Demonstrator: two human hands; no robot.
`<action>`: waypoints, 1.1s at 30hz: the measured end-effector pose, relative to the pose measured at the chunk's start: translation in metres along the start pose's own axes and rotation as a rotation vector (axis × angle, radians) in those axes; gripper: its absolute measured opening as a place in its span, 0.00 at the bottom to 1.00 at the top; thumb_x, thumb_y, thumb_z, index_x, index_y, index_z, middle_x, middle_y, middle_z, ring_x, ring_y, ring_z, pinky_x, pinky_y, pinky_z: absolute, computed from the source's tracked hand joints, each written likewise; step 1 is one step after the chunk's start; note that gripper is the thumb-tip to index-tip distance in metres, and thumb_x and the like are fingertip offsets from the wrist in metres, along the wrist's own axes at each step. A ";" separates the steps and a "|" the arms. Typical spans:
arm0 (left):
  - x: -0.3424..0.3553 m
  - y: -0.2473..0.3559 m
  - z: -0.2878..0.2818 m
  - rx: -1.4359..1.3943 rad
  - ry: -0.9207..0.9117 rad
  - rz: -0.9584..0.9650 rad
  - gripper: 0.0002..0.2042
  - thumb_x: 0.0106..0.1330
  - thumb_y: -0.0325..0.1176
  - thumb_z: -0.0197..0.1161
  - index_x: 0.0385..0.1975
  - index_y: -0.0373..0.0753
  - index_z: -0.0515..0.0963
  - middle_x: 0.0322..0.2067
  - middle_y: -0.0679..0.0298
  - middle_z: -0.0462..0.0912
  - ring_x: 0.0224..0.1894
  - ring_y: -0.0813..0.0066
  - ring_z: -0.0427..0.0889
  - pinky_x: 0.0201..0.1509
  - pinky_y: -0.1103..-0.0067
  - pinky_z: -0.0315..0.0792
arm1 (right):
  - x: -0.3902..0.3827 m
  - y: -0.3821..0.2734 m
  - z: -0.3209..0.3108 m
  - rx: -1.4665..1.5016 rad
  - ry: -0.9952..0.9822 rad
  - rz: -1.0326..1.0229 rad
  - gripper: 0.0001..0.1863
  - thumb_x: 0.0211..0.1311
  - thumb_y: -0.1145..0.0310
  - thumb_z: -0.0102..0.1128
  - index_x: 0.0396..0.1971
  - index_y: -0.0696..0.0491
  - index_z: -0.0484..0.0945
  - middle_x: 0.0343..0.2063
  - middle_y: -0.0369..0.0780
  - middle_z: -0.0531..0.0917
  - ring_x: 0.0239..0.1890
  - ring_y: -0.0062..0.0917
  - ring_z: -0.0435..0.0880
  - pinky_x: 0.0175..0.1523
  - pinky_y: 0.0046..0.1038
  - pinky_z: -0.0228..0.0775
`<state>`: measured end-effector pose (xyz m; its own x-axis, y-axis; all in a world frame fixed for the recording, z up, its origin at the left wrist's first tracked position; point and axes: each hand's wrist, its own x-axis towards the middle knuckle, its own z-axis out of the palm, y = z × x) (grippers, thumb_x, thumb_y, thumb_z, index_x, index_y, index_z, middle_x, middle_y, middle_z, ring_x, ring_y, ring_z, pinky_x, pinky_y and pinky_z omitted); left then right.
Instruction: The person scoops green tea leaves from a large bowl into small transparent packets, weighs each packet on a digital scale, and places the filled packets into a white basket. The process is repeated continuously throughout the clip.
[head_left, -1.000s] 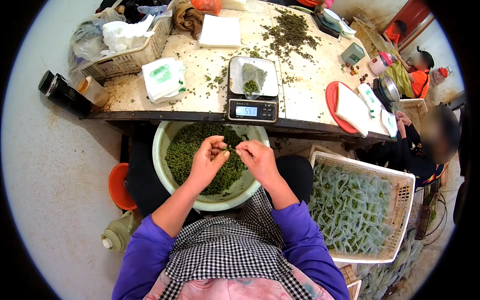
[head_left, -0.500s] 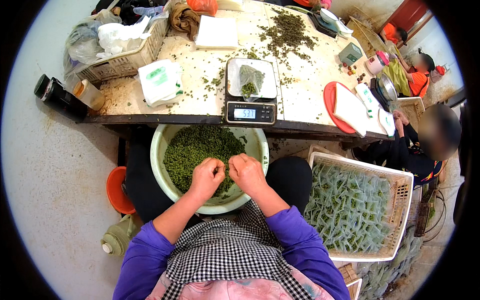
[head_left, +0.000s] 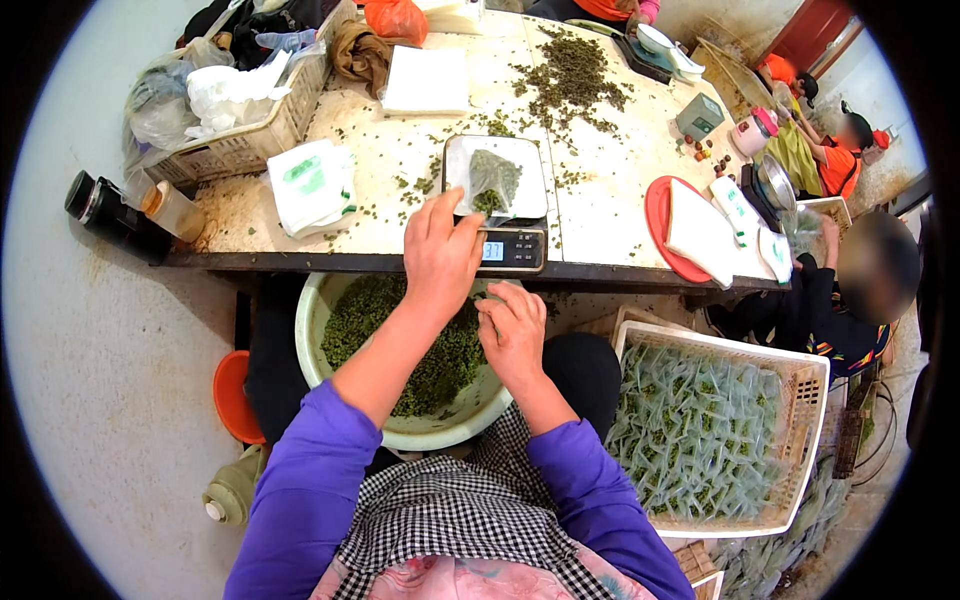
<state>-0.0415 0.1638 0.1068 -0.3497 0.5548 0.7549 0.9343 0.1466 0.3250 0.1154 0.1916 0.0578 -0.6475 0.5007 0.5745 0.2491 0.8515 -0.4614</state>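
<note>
My left hand (head_left: 440, 250) reaches up to the front edge of a digital scale (head_left: 518, 248), fingers extended, at the lower-left corner of its pan. On the pan lies a clear plastic bag (head_left: 492, 175) with green pellets in it. My right hand (head_left: 510, 325) is lower, over the rim side of a pale green basin (head_left: 460, 425) full of small green pellets (head_left: 370, 330); its fingers are curled, and what they hold, if anything, is too small to make out.
The table (head_left: 610, 225) bears a crate of bags (head_left: 250, 130), white packets (head_left: 310, 185), dark bottle (head_left: 115, 215), red tray (head_left: 660, 225) and scattered pellets. At right are a crate of filled bags (head_left: 700, 430) and a co-worker (head_left: 840, 290). An orange bowl (head_left: 235, 395) stands at left.
My left hand has risen from the basin to the scale and its fingers have spread. My right hand has shifted slightly up and right, still curled. The view has tilted a little.
</note>
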 end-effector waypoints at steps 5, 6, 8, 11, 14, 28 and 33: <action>0.014 -0.009 0.027 0.156 -0.118 -0.063 0.13 0.51 0.29 0.70 0.38 0.38 0.83 0.54 0.55 0.74 0.57 0.53 0.71 0.61 0.63 0.65 | 0.042 0.006 -0.012 -0.128 0.126 -0.107 0.11 0.50 0.78 0.62 0.36 0.55 0.81 0.48 0.43 0.77 0.56 0.40 0.73 0.57 0.44 0.61; 0.014 -0.008 0.029 0.167 -0.131 -0.082 0.13 0.51 0.29 0.69 0.38 0.37 0.83 0.53 0.55 0.74 0.56 0.53 0.71 0.60 0.62 0.65 | 0.052 0.006 -0.014 -0.146 0.142 -0.112 0.12 0.51 0.78 0.61 0.37 0.55 0.81 0.50 0.43 0.77 0.57 0.40 0.72 0.58 0.46 0.60; 0.012 -0.008 0.033 0.168 -0.139 -0.095 0.12 0.51 0.29 0.69 0.36 0.36 0.82 0.52 0.53 0.74 0.55 0.52 0.72 0.59 0.62 0.67 | 0.075 0.011 -0.012 -0.238 0.149 -0.159 0.13 0.50 0.79 0.60 0.38 0.53 0.81 0.52 0.41 0.77 0.59 0.39 0.71 0.61 0.45 0.58; 0.010 -0.012 0.038 0.126 -0.125 -0.099 0.10 0.50 0.29 0.68 0.31 0.34 0.80 0.50 0.52 0.74 0.54 0.52 0.73 0.56 0.62 0.69 | 0.103 0.018 -0.008 -0.348 0.100 -0.196 0.15 0.52 0.78 0.59 0.40 0.50 0.82 0.57 0.38 0.75 0.62 0.38 0.68 0.65 0.48 0.53; 0.009 -0.013 0.041 0.078 -0.122 -0.137 0.07 0.50 0.27 0.69 0.28 0.33 0.79 0.48 0.52 0.75 0.52 0.52 0.75 0.54 0.63 0.71 | 0.117 0.029 -0.005 -0.440 -0.044 -0.187 0.15 0.54 0.75 0.59 0.43 0.47 0.83 0.60 0.36 0.73 0.66 0.38 0.65 0.67 0.52 0.49; -0.016 0.007 -0.020 -0.322 -0.108 -0.372 0.04 0.57 0.25 0.67 0.30 0.34 0.79 0.41 0.57 0.77 0.48 0.59 0.77 0.51 0.68 0.71 | 0.116 0.042 0.001 -0.488 -0.215 -0.090 0.23 0.55 0.78 0.55 0.51 0.43 0.80 0.65 0.37 0.68 0.68 0.41 0.63 0.68 0.59 0.46; -0.095 -0.008 -0.065 -0.472 -0.326 -0.528 0.04 0.58 0.27 0.67 0.29 0.35 0.79 0.34 0.58 0.78 0.40 0.59 0.79 0.47 0.69 0.72 | 0.073 0.023 -0.016 -0.088 0.117 -0.046 0.23 0.51 0.80 0.59 0.49 0.47 0.80 0.58 0.40 0.75 0.62 0.38 0.70 0.65 0.46 0.54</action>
<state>-0.0201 0.0570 0.0695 -0.6333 0.7321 0.2509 0.4958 0.1349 0.8579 0.0856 0.2502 0.1003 -0.5724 0.4710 0.6712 0.2864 0.8819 -0.3746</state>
